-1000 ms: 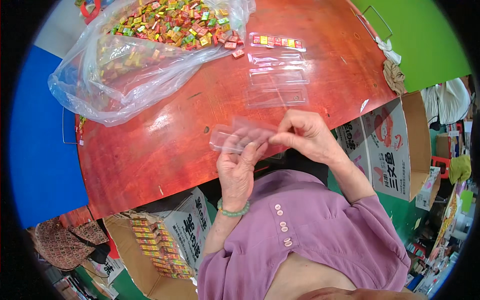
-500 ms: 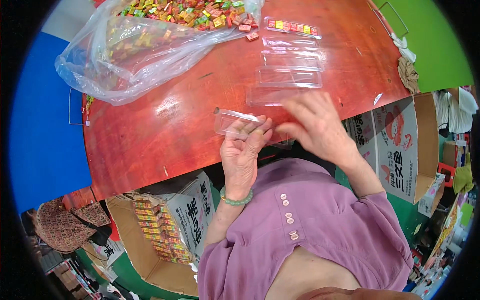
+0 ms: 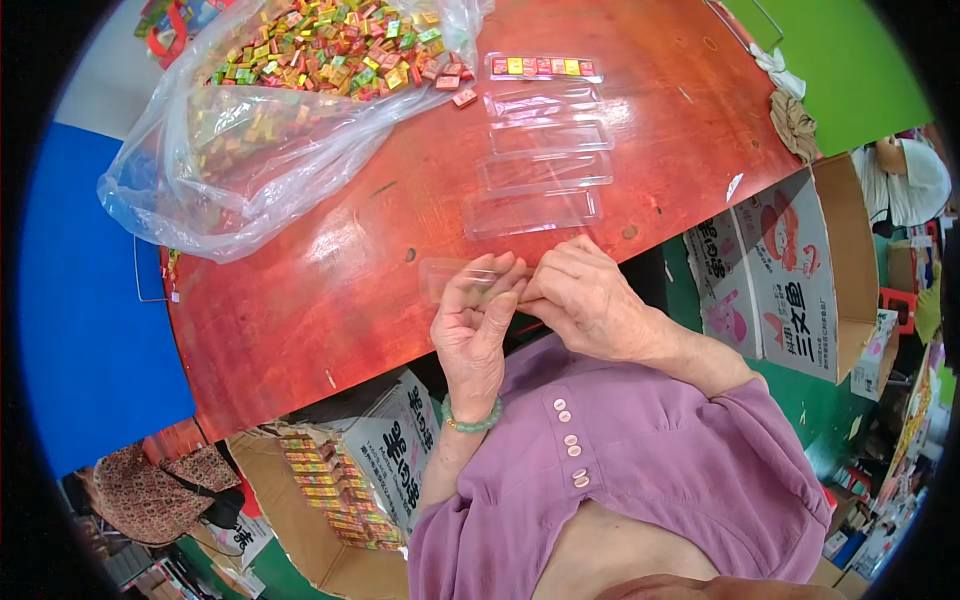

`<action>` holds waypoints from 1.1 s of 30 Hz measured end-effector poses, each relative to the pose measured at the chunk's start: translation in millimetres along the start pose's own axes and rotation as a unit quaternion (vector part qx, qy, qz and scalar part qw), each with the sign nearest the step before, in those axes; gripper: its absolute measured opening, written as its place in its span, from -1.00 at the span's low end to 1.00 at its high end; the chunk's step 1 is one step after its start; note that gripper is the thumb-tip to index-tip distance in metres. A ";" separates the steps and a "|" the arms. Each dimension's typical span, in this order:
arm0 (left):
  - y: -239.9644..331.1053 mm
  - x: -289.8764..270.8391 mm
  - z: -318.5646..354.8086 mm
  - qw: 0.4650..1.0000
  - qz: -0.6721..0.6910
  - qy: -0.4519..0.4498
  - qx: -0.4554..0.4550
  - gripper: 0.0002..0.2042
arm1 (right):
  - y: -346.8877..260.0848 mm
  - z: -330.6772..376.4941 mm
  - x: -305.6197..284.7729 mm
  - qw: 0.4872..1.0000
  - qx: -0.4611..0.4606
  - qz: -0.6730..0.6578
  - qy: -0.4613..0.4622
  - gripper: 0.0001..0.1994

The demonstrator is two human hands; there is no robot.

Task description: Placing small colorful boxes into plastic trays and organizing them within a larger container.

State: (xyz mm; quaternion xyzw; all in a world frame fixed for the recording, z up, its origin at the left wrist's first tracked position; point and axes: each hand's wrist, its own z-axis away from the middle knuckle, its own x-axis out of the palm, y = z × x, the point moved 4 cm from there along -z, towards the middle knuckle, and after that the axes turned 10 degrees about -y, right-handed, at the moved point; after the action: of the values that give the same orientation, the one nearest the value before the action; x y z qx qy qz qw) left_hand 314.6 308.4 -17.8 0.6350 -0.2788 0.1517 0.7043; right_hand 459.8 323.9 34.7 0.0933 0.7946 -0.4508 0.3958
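Observation:
My left hand (image 3: 474, 325), with a green bead bracelet at its wrist, closes on a clear plastic tray (image 3: 436, 278) near the table's front edge. My right hand (image 3: 585, 298) meets it from the right, fingertips pinched at the tray's right end; its fingers cover that end. Beyond my hands lies an empty clear tray (image 3: 535, 214), the nearest in a column of several such trays (image 3: 547, 173). At the column's far end, one tray holds a row of small red and yellow wrapped pieces (image 3: 543, 67).
A clear plastic bag (image 3: 270, 190) of small coloured pieces (image 3: 330, 50) spreads over the red table (image 3: 330, 310) at far left. Below the table stand an open carton (image 3: 340, 490) of packed stacks at left and a printed carton (image 3: 770, 270) at right.
My right hand has come down and left from beside the nearest laid-out tray to the tray in my left hand, and its fingers have closed. The view has shifted slightly.

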 end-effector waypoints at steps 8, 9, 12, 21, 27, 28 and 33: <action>-2.0 -0.6 -0.3 0.999 0.013 -0.033 0.003 -0.57 | 5.2 2.3 -0.1 0.997 0.010 -0.078 0.004 -0.83; -0.3 -1.4 1.0 0.999 0.011 -0.032 0.004 -0.57 | 5.4 2.2 0.3 0.997 0.007 -0.077 0.000 -0.83; 7.5 0.2 3.7 1.000 0.021 -0.019 0.001 -0.49 | 5.4 2.9 -0.7 1.000 -0.001 -0.011 0.000 -0.83; 58.4 5.7 -3.4 0.701 -0.700 -0.058 0.128 -0.33 | 16.2 10.5 -6.7 0.968 -0.021 0.239 -0.071 -0.84; 26.6 14.9 -33.5 0.581 -0.800 -0.138 0.060 -0.31 | 21.2 10.3 -20.6 0.987 0.026 0.148 -0.053 -0.73; 24.2 14.4 -36.4 0.581 -0.799 -0.146 0.053 -0.31 | 24.2 10.6 -24.8 0.990 0.039 0.123 -0.053 -0.70; 20.4 20.3 -49.9 0.565 -0.806 -0.171 0.049 -0.26 | 55.4 -17.6 -70.5 0.980 0.079 0.180 0.019 -0.58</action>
State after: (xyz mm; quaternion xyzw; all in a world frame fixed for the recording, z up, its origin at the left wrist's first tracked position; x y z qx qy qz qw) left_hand 329.2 357.5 8.8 0.6436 0.2413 -0.5764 0.4419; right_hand 525.3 384.4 54.3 0.2744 0.7343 -0.4317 0.4463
